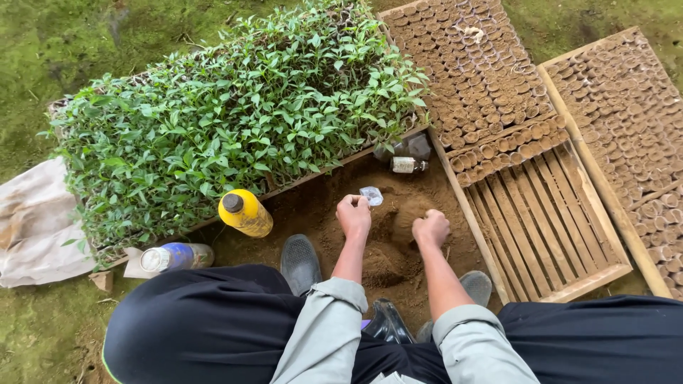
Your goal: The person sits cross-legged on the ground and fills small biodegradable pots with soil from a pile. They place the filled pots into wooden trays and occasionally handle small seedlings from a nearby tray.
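An outdoor plant nursery, on mossy ground [85, 43]: a dense tray of green seedlings [235, 121], slatted wooden trays [548, 213] packed with small soil-filled pots [484, 78], and a heap of loose brown soil [384, 249]. The bottles [245, 212] nearby perhaps hold plant feed.

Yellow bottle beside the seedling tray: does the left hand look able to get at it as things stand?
Probably yes. The yellow bottle lies on bare soil just left of the left hand, with nothing between them, though that hand's fingers are closed on a small clear bag.
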